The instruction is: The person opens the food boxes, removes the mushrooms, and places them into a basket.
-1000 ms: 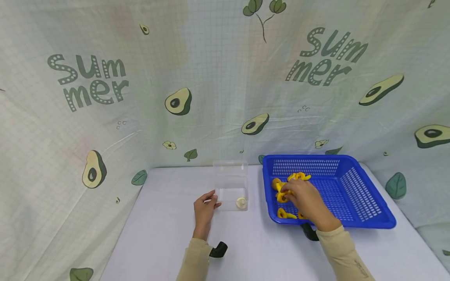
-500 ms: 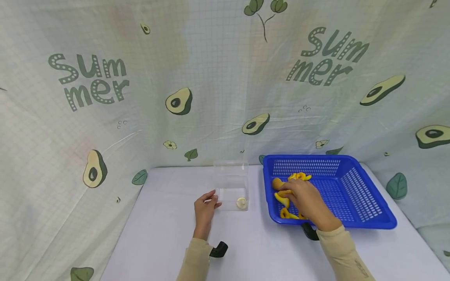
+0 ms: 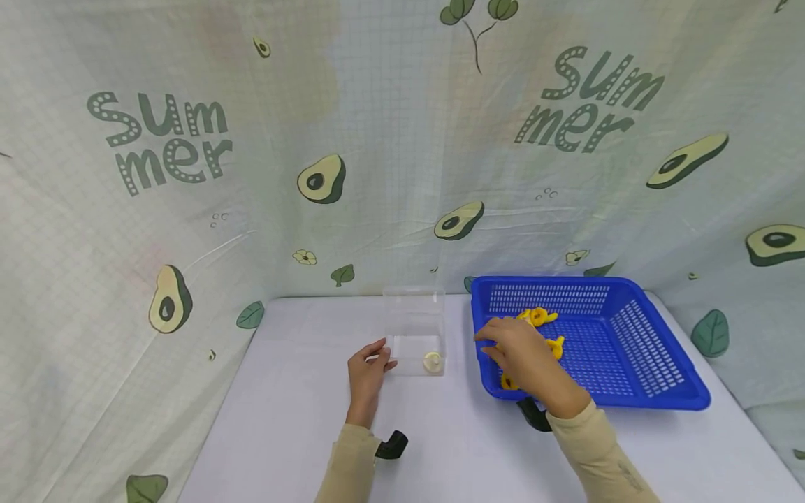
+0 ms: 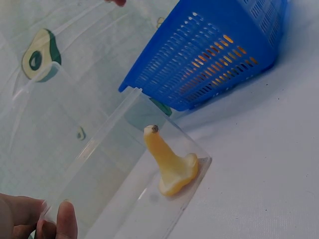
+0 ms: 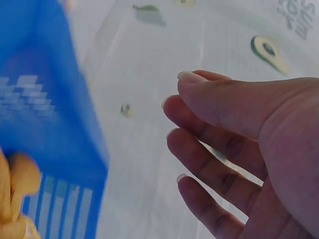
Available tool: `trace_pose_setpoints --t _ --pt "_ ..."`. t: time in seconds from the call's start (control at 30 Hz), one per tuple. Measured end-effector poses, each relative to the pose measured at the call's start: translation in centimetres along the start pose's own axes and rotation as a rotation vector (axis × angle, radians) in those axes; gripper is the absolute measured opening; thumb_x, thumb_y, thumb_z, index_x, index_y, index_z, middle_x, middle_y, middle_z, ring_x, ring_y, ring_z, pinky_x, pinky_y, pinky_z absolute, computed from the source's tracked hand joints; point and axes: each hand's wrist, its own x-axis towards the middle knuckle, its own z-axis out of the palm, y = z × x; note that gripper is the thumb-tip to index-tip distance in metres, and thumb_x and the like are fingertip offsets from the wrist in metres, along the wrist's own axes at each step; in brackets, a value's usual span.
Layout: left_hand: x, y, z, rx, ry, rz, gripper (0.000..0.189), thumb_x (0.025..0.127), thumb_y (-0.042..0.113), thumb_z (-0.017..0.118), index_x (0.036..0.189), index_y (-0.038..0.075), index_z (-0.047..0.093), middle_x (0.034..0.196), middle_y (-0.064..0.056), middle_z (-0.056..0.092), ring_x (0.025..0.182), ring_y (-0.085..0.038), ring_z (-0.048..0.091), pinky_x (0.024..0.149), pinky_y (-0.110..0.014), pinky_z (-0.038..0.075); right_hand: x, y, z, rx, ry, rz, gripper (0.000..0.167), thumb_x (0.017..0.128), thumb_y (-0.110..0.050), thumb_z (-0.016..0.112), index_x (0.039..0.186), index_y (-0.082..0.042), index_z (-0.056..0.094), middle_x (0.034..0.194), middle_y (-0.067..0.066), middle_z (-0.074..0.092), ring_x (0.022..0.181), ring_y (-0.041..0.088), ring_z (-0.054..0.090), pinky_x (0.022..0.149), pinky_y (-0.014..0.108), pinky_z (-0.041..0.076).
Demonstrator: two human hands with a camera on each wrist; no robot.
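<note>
My left hand (image 3: 367, 381) pinches the left edge of a clear plastic box (image 3: 411, 328), whose lid stands raised at the back. In the box's front right corner, a pale yellow mushroom (image 4: 169, 167) stands on its flared cap with the stem pointing up. My right hand (image 3: 518, 353) is over the left side of a blue basket (image 3: 666, 349), fingers loosely bent. Nothing shows between thumb and fingers in the right wrist view. Several yellow pieces (image 3: 539, 316), some partly hidden by that hand, lie in the basket's left half.
Both stand on a white table (image 3: 283, 405), the basket to the right of the box. A printed cloth (image 3: 377, 140) hangs close behind them. Black camera mounts (image 3: 393, 445) stick out from the wrists.
The right hand has come up from among the yellow pieces and shifted left toward the basket's left rim. The pieces beneath it have shifted. The left hand and box have stayed put.
</note>
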Motion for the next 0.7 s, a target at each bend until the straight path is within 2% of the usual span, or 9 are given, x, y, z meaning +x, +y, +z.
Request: trace_pose_setpoints --t 0.2,0.3,0.43,0.7 --pt "-0.2 0.4 0.0 -0.006 -0.007 -0.004 0.033 0.098 -0.009 0.066 0.13 -0.018 0.064 0.103 -0.018 0.059 0.072 -0.013 0.063 0.07 -0.022 0.067 1.6 -1.9 1.8 -0.036 -0.013 -0.035 0.023 0.081 -0.007 0.091 0.099 -0.014 0.08 0.097 0.002 0.076 0.092 0.025 0.07 0.081 0.043 0.063" --pt "-0.2 0.4 0.0 -0.016 -0.012 0.0 0.034 0.098 -0.01 0.066 0.13 -0.019 0.063 0.103 -0.018 0.059 0.072 -0.012 0.063 0.07 -0.024 0.067 2.4 -2.7 3.0 -0.046 -0.046 -0.042 0.023 0.081 -0.009 0.092 0.101 -0.015 0.08 0.097 0.001 0.076 0.091 0.023 0.07 0.079 0.041 0.061" --pt "0.0 0.3 0.0 -0.017 -0.012 0.003 0.033 0.097 -0.01 0.066 0.129 -0.02 0.063 0.102 -0.017 0.059 0.072 -0.013 0.063 0.07 -0.025 0.068 3.3 -3.7 4.5 -0.043 -0.103 -0.014 0.022 0.083 -0.01 0.091 0.103 -0.014 0.08 0.098 0.001 0.076 0.093 0.024 0.07 0.086 0.042 0.062" --pt "-0.2 0.5 0.0 0.005 -0.002 0.001 0.032 0.098 -0.01 0.066 0.128 -0.02 0.064 0.101 -0.018 0.06 0.072 -0.014 0.063 0.07 -0.024 0.067 4.3 -4.7 7.0 -0.022 -0.167 0.04 0.022 0.084 -0.006 0.089 0.104 -0.01 0.08 0.1 0.007 0.075 0.093 0.028 0.068 0.084 0.042 0.06"
